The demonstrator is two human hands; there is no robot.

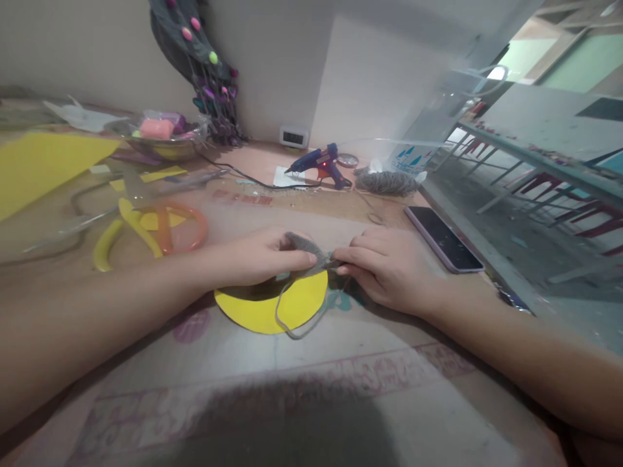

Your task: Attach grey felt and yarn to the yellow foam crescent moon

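My left hand (280, 253) pinches a crescent-like piece wrapped in grey yarn (305, 246), its thumb lying along the top. At the tip of that piece, the closed fingers of my right hand (377, 263) grip the grey yarn. A loose loop of yarn (277, 311) hangs down over a yellow paper crescent (253, 312), which lies on the table just below my hands. Part of the wrapped piece is hidden behind my left fingers.
Beyond my hands, a blue glue gun (316, 161) with a red light rests by a grey yarn skein (389, 181). Scissors with orange handles (195, 227) and yellow-handled pliers (109, 243) lie left. A phone (442, 239) is at right; yellow paper (43, 165) lies far left.
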